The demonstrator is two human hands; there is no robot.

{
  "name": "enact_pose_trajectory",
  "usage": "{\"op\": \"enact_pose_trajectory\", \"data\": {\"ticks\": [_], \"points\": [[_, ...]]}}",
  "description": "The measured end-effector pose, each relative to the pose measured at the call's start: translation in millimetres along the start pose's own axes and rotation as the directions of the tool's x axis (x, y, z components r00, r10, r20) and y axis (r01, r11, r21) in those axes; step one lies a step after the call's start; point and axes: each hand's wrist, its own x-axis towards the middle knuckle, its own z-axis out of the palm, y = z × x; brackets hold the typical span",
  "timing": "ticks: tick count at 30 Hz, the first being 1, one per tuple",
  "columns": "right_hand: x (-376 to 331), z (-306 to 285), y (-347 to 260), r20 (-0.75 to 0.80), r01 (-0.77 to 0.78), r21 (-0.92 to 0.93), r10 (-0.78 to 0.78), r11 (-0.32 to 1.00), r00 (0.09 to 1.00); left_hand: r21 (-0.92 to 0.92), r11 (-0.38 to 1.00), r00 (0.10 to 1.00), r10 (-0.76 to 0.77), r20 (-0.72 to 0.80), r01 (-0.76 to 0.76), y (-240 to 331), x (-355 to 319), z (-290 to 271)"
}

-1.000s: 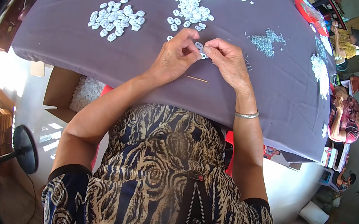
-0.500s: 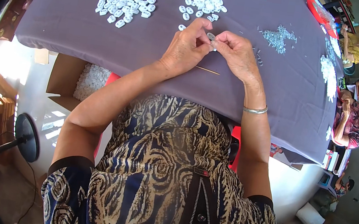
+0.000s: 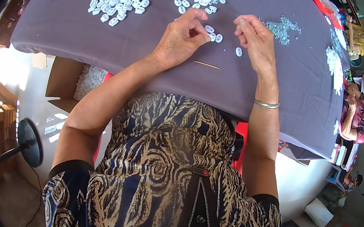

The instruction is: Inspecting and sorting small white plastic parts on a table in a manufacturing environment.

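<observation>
Head view: your left hand pinches a white oval piece at the thumb tip, two more pieces just beside it, inward of the worktop's near edge. Your right hand curls near small grey parts; cannot tell whether it grips anything.

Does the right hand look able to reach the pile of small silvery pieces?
Probably yes: the right hand is just left of the pile of small silvery pieces, and nothing visible stands between them.

left hand by white oval pieces, right hand near silvery bits, thin stick, grey tablecloth
</observation>
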Motion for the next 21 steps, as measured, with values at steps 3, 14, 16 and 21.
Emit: {"op": "enact_pose_trajectory", "data": {"ticks": [3, 14, 16, 21], "points": [[0.6, -5.4, 14.3, -0.028, 0.067, -0.089, -0.070, 0.994, 0.997, -0.122, 0.992, 1.000, -0.007, -0.030, 0.004, -2.0, 0.2, -2.1], [-11.5, -39.4, 3.9, 0.160, 0.114, -0.504, -0.037, 0.856, 0.986, -0.040, 0.999, 0.997, 0.007, -0.078, -0.010, -5.3, 0.7, -5.3], [-14.4, -47.0, -0.6, 0.164, 0.108, -0.540, -0.022, 0.835, 0.986, -0.045, 0.999, 0.997, 0.012, -0.075, -0.015, -7.1, 0.6, -5.0], [-15.7, -49.8, 4.0, 0.207, 0.073, -0.546, 0.050, 0.835, 0.977, -0.055, 0.998, 0.996, 0.022, -0.087, -0.027, -4.3, 1.0, -2.8]]}}
